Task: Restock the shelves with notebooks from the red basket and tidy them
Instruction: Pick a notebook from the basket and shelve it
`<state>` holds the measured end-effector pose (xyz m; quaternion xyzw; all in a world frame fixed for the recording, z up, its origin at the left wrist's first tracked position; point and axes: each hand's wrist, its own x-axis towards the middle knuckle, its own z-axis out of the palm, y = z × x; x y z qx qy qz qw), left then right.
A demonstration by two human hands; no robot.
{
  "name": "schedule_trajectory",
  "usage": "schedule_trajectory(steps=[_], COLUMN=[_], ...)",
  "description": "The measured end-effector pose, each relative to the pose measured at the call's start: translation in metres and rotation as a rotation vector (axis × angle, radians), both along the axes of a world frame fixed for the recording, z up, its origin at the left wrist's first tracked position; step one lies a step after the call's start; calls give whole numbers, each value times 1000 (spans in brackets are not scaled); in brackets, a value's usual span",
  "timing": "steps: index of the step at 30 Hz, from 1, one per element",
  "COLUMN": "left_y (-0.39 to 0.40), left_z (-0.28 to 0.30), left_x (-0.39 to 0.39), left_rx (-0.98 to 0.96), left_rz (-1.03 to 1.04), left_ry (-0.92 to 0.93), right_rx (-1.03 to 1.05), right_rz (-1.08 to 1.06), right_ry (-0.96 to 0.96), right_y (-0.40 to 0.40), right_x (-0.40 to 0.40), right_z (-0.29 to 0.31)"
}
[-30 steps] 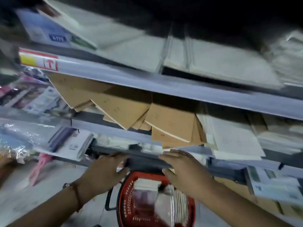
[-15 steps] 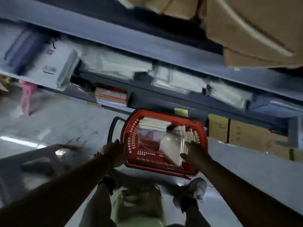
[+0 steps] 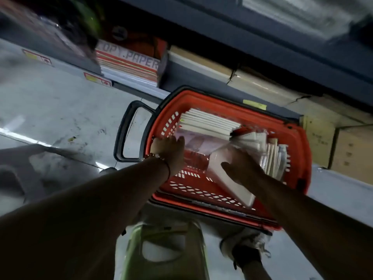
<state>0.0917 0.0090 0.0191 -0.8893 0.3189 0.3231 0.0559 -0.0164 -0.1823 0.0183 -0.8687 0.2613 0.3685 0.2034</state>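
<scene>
Hands (image 3: 203, 158) in red basket (image 3: 298, 154) — ream (image 3: 129, 65) reads "OPY.PAPER"

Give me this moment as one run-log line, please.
stage: picking from red basket | left hand: on notebooks | right hand: on leaning white notebook | shelving: pending
</scene>
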Motion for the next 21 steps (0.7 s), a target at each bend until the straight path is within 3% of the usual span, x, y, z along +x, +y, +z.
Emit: schedule_trajectory(steps=[7, 13, 16, 21], left_y=[-22, -13, -9, -11], left_z=[-50, -56, -65, -71], left_x=[-2, -21, -24, -13], left_rx=[-2, -175, -235, -285], left_rz=[92, 60, 72, 281], left_ry=[-51, -188, -156, -18], right_rx=[-59, -110, -84, -233], right_rz=[-83, -103, -120, 34], right_ry=[-169, -195, -229, -279], right_y=[5, 0, 6, 8], right_x=[11, 12, 1, -16], right_z=[-47, -58, -59, -51])
